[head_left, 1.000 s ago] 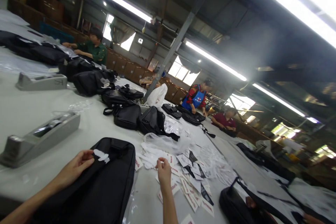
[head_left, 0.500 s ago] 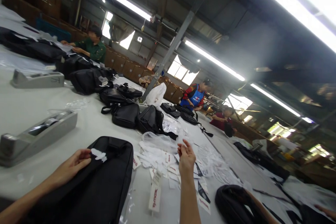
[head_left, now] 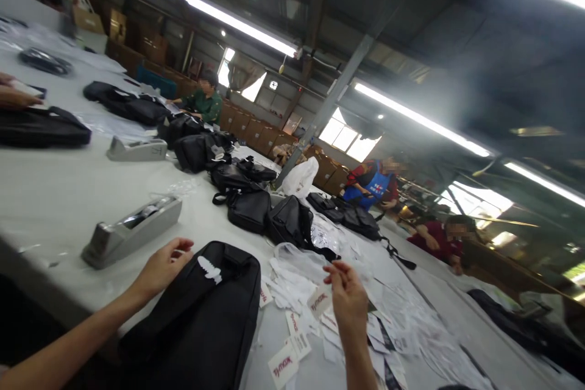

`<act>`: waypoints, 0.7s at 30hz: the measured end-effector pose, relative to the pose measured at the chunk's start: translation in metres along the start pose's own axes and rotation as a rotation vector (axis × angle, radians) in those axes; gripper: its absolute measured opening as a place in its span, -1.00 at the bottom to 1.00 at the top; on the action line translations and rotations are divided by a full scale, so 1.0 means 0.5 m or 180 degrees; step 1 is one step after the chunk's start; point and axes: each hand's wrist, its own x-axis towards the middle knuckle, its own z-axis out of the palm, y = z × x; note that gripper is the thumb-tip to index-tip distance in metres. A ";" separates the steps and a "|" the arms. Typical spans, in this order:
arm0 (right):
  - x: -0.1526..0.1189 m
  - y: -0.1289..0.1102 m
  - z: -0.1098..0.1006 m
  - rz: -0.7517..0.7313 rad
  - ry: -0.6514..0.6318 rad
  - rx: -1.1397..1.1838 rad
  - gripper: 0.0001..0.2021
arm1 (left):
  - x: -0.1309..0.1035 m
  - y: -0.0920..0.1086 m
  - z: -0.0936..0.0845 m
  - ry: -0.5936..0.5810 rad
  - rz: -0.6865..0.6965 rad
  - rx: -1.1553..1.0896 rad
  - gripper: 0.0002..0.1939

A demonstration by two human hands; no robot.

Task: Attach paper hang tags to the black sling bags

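Observation:
A black bag (head_left: pixel 210 317) lies in front of me, a jagged white piece (head_left: pixel 209 269) on its upper part. My left hand (head_left: pixel 167 265) is beside the bag's upper left edge, fingers bent and apart with nothing seen in them. Over the paper pile, my right hand (head_left: pixel 350 292) has its fingers curled together at the edge of a white tag (head_left: pixel 320 301) with red lettering; the exact grip is partly hidden. More printed tags (head_left: pixel 283 365) are spread to the right of the bag.
Two grey tape dispensers (head_left: pixel 137 228) stand at left. Several black bags (head_left: pixel 249 210) run along the white table (head_left: pixel 192 207), near a white plastic bag (head_left: pixel 299 178). Clear plastic (head_left: pixel 425 323) lies at right. Co-workers (head_left: pixel 372 186) are across the table; another person's hands (head_left: pixel 16 94) show at far left.
The view has turned left, so things appear further right. My left hand has come off the bag's edge, its fingers loosening. A tag is now at my right fingertips.

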 end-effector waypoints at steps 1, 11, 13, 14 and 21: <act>-0.022 -0.005 0.018 -0.0075 -0.0139 -0.0216 -0.71 | 0.005 0.026 -0.002 -0.0010 0.0168 0.0126 -0.58; -0.193 -0.001 0.258 -0.0028 -0.1412 -0.0585 -0.82 | 0.084 0.045 0.112 -0.1178 0.0111 0.0411 -0.75; -0.202 0.005 0.285 -0.0241 -0.1341 -0.1042 -0.81 | 0.095 0.026 0.122 -0.1129 -0.0164 0.0347 -0.73; -0.204 0.007 0.294 -0.0348 -0.1277 -0.1302 -0.79 | 0.100 0.018 0.125 -0.1099 -0.0304 0.0312 -0.72; -0.204 0.006 0.332 -0.0517 -0.1016 -0.2608 -0.74 | 0.110 -0.009 0.132 -0.1223 -0.0558 0.0098 -0.74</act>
